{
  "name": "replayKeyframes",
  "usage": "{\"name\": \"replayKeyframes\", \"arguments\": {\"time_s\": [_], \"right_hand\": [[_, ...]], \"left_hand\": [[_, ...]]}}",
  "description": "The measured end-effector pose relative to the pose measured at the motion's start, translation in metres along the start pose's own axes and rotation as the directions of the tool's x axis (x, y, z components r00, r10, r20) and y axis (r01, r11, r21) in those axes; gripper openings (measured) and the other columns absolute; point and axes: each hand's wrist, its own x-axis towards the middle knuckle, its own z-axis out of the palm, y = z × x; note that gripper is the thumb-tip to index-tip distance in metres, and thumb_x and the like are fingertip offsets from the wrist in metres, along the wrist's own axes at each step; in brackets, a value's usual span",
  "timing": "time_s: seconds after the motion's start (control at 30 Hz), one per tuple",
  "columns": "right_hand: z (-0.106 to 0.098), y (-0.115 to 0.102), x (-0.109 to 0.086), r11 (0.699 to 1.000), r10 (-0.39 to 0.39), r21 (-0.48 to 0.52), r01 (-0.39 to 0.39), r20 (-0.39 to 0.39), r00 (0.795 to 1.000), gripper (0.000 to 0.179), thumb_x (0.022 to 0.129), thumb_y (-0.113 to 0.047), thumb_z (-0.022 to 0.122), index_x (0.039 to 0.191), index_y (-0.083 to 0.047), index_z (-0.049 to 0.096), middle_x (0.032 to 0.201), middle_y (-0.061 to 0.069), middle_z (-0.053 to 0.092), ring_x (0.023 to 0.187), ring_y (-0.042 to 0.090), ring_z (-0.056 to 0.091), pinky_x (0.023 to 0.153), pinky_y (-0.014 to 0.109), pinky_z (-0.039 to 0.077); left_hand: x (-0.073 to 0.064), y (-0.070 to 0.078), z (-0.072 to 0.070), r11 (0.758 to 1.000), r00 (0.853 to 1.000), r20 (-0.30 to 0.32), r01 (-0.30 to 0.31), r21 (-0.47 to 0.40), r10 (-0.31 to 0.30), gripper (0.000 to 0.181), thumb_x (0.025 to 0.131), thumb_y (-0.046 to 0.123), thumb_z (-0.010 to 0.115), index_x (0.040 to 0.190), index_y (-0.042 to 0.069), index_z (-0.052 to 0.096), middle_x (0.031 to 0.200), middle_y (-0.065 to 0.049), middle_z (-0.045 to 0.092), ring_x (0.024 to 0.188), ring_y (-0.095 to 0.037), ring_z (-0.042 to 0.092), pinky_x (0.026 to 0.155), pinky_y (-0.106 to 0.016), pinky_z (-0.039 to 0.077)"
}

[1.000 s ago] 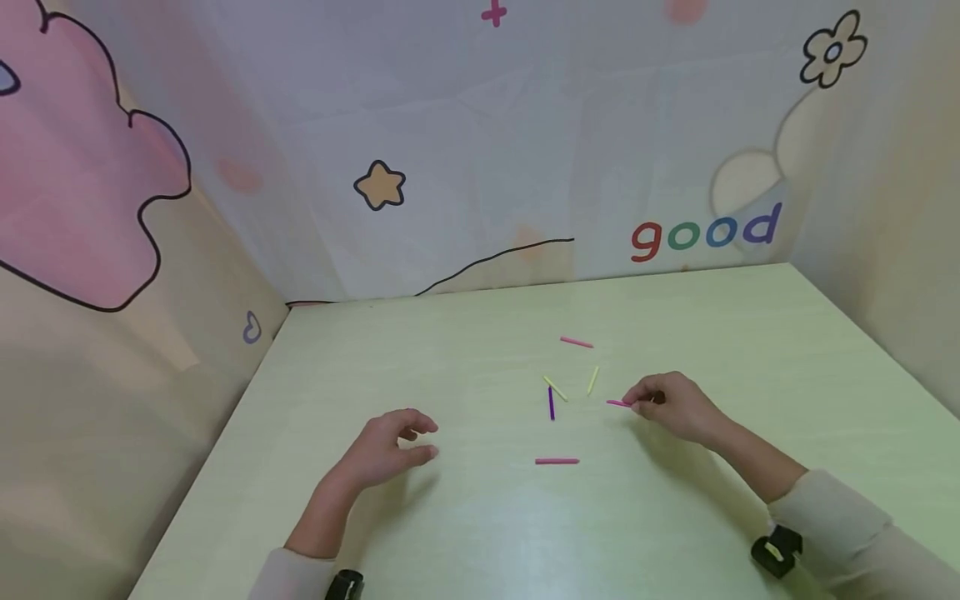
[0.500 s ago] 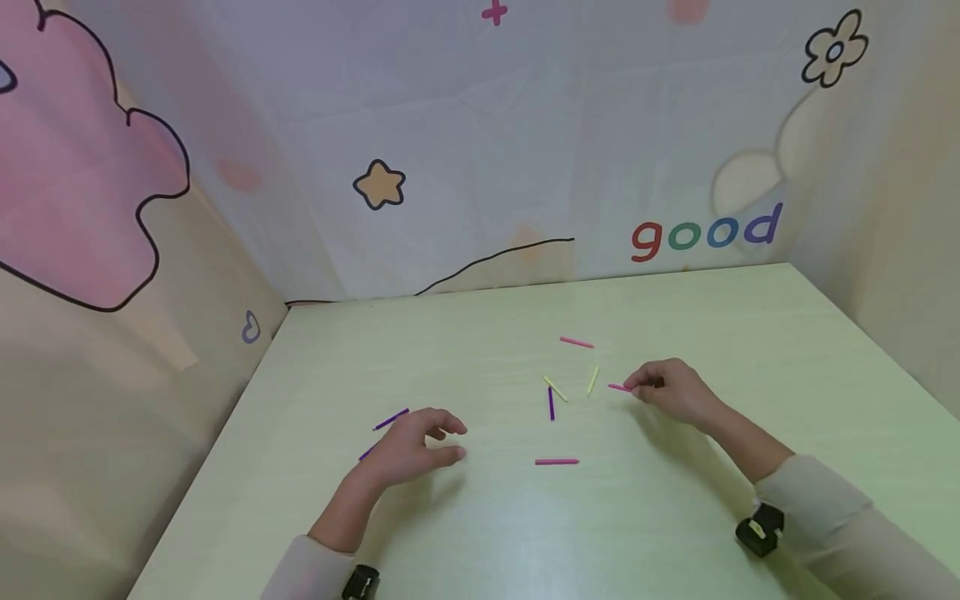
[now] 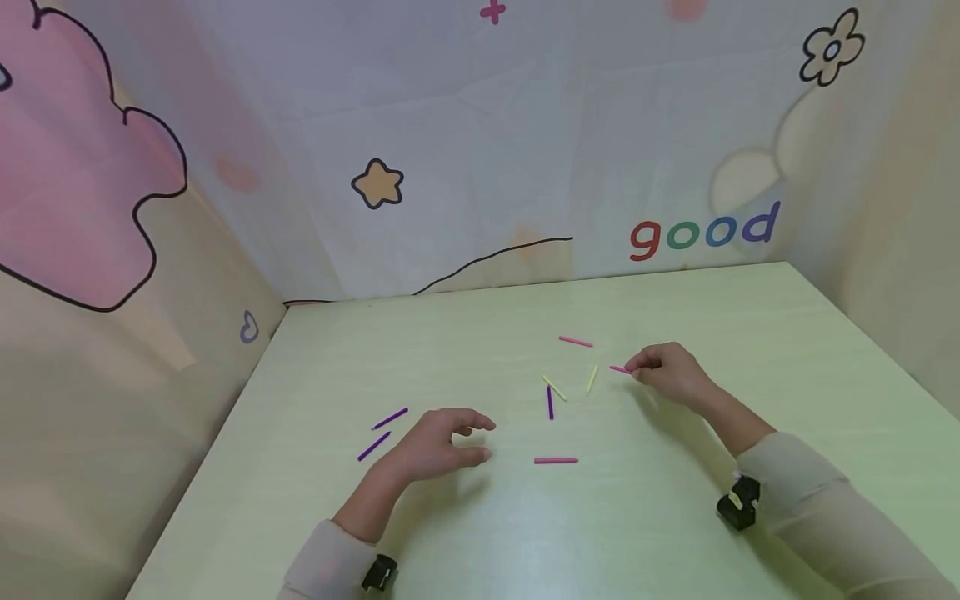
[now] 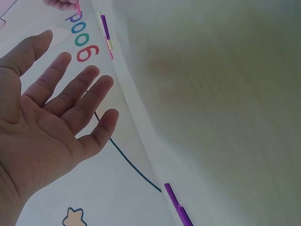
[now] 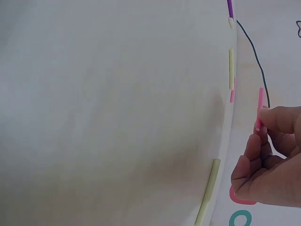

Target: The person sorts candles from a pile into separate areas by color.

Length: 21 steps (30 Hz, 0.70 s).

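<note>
My right hand (image 3: 670,372) pinches a short pink stick (image 3: 618,368) between thumb and fingertips, above the right part of the table; the right wrist view shows the same pink stick (image 5: 261,98) upright in the pinch. My left hand (image 3: 442,446) hovers over the table with fingers spread and holds nothing. Left of it lie two purple sticks (image 3: 390,418). Between the hands are a third purple stick (image 3: 551,403), a yellow stick (image 3: 556,388) touching or nearly touching its top end, another yellow stick (image 3: 592,380), and a pink stick (image 3: 557,461) nearer the front.
Farther back lies another pink stick (image 3: 576,342). A yellow stick (image 5: 208,192) lies below the right hand in its wrist view. The pale table (image 3: 450,350) meets a printed cloth backdrop (image 3: 480,167) at its back edge.
My left hand has moved right, and two purple sticks now show to its left. The right hand has moved toward the back of the table, still pinching the pink stick.
</note>
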Motion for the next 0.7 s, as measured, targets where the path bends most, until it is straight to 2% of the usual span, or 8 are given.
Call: {"name": "replayKeyframes", "arguments": {"time_s": [0.27, 0.37, 0.7], "right_hand": [[0.000, 0.004, 0.014, 0.999, 0.053, -0.006, -0.053, -0.016, 0.998, 0.014, 0.088, -0.001, 0.057, 0.096, 0.006, 0.066, 0.088, 0.012, 0.061, 0.079, 0.024, 0.048, 0.067, 0.033, 0.040], [0.001, 0.006, 0.018, 0.997, 0.074, 0.015, -0.074, -0.020, 0.997, 0.015, 0.088, -0.001, 0.057, 0.097, 0.007, 0.065, 0.090, 0.014, 0.061, 0.082, 0.026, 0.049, 0.070, 0.034, 0.041], [0.001, 0.011, 0.039, 0.973, 0.211, 0.095, -0.209, -0.015, 0.977, 0.022, 0.091, -0.005, 0.054, 0.108, 0.006, 0.062, 0.106, 0.020, 0.056, 0.096, 0.032, 0.046, 0.086, 0.043, 0.039]], "left_hand": [[0.012, 0.007, 0.007, 1.000, 0.999, 0.032, -0.026, 0.007, 0.026, 0.035, 0.085, 0.024, 0.067, 0.117, 0.009, 0.062, 0.114, 0.004, 0.060, 0.106, -0.026, 0.055, 0.085, -0.041, 0.043], [0.016, 0.012, 0.010, 0.999, 0.999, 0.037, -0.031, 0.010, 0.031, 0.035, 0.084, 0.023, 0.067, 0.116, 0.009, 0.063, 0.114, 0.002, 0.060, 0.104, -0.026, 0.055, 0.085, -0.040, 0.044], [0.030, 0.021, 0.021, 1.000, 0.996, 0.089, -0.025, -0.015, 0.026, 0.036, 0.083, 0.025, 0.069, 0.116, 0.011, 0.063, 0.114, 0.002, 0.060, 0.105, -0.024, 0.054, 0.084, -0.034, 0.043]]}}
